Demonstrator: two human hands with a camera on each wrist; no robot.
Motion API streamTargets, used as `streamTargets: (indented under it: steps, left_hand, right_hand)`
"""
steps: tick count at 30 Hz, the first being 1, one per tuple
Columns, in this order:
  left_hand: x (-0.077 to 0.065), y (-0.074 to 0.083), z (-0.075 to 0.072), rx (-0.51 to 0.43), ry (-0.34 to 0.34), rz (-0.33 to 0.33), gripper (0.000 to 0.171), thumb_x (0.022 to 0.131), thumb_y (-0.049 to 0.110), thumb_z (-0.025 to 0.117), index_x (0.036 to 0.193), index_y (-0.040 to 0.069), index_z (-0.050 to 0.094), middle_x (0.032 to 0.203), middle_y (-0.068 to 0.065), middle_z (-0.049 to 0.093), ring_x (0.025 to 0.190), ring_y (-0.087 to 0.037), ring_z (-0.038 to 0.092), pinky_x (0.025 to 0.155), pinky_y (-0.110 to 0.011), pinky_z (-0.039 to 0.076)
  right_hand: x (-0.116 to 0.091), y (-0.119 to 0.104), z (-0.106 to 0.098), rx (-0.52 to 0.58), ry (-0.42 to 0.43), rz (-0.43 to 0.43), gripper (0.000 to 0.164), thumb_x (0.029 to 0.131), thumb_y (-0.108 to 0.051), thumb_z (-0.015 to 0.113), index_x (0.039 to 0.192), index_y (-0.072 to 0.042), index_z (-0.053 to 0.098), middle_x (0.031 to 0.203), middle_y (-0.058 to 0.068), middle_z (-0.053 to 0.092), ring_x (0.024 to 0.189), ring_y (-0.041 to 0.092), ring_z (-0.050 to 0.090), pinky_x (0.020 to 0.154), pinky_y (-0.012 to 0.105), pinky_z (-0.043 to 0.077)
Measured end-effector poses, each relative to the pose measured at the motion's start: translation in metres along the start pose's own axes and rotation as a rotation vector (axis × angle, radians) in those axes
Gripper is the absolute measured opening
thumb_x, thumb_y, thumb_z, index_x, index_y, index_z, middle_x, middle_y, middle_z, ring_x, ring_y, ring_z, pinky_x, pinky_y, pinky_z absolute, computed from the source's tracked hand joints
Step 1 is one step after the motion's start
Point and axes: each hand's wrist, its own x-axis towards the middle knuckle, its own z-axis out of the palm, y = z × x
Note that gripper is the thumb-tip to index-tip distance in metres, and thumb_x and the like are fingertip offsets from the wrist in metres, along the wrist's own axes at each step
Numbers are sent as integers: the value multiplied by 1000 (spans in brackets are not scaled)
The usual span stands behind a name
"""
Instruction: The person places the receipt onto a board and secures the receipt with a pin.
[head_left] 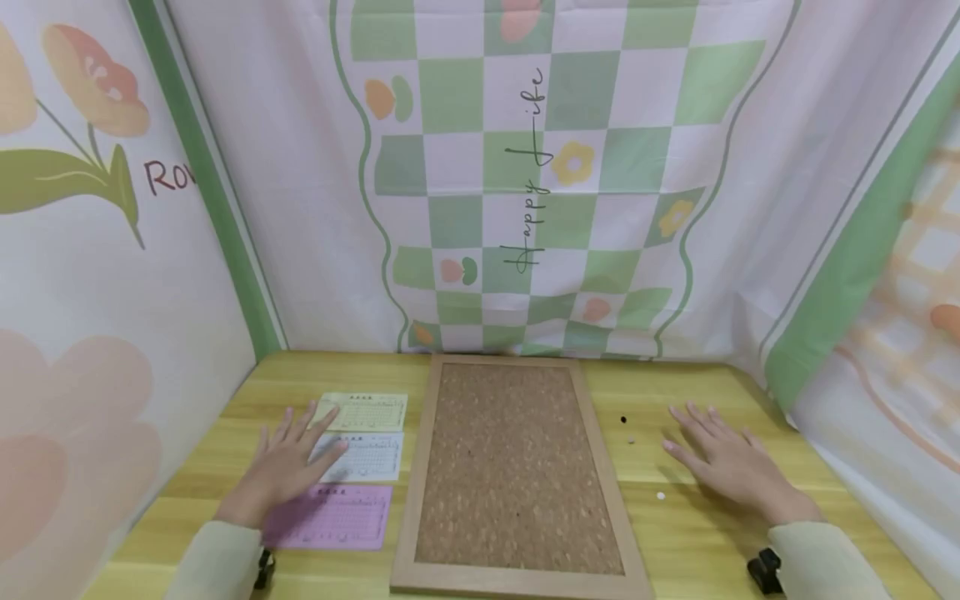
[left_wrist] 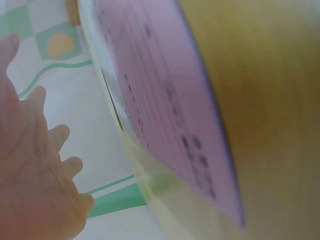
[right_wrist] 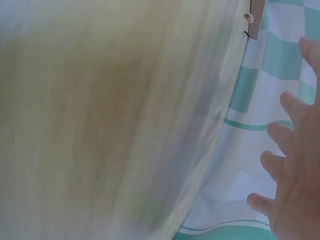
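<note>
My left hand (head_left: pixel 288 462) is spread with straight fingers over the left of the table, overlapping three printed paper slips in the head view. These are a yellow slip (head_left: pixel 378 412) at the back, a pale blue slip (head_left: pixel 375 458) in the middle and a purple slip (head_left: pixel 345 521) in front. My right hand (head_left: pixel 731 462), fingers spread and holding nothing, is over the table's right side. Left of it lie a small black piece (head_left: pixel 623 419), a small greyish piece (head_left: pixel 632 440) and a small white round piece (head_left: pixel 661 496). Between the hands lies a wood-framed cork board (head_left: pixel 517 467).
Underneath everything is a wood-grain table (head_left: pixel 675 383). A curtain with green checks (head_left: pixel 513 217) hangs right behind its back edge, and printed cloth panels (head_left: pixel 90 283) close in the sides. Each wrist carries a dark strap mount (head_left: pixel 765 571).
</note>
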Motion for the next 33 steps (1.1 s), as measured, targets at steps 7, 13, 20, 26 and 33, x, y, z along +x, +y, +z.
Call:
streamTargets:
  steps: [7, 13, 20, 26, 33]
  left_hand:
    - [1, 0, -3, -96, -34, -27, 69, 105, 55, 35, 161, 19, 20, 164, -22, 7, 144, -57, 0, 106, -74, -9]
    - [3, 0, -3, -134, -33, -27, 69, 105, 55, 34, 161, 19, 19, 163, -23, 8, 143, -58, 2, 105, -76, -6]
    - [7, 3, -3, -237, -18, -6, 71, 105, 54, 36, 160, 12, 22, 161, -27, 12, 143, -56, 11, 106, -77, 4]
    - [11, 3, -3, -242, -13, 2, 74, 103, 55, 41, 159, 10, 25, 160, -29, 15, 143, -56, 15, 106, -76, 10]
    - [17, 2, 0, -231, -9, -8, 80, 99, 56, 51, 157, 6, 28, 159, -30, 20, 143, -54, 19, 107, -73, 14]
  right_hand:
    - [0, -2, 0, 22, 9, -7, 72, 105, -54, 39, 161, -13, 20, 161, 25, 18, 142, 55, 16, 99, 81, 10]
    - [2, -3, 1, 63, 13, -13, 70, 105, -52, 40, 160, -12, 23, 160, 26, 20, 141, 56, 20, 98, 81, 12]
    - [7, -7, 2, 138, 12, -43, 67, 106, -48, 41, 159, -9, 25, 158, 27, 24, 139, 57, 23, 98, 81, 14]
    - [7, -13, 2, 171, 5, -55, 66, 106, -46, 42, 157, -5, 29, 158, 28, 24, 139, 57, 23, 98, 81, 14]
    - [8, -23, 1, 212, -3, -85, 65, 106, -45, 45, 153, -1, 36, 157, 28, 27, 139, 57, 23, 102, 77, 16]
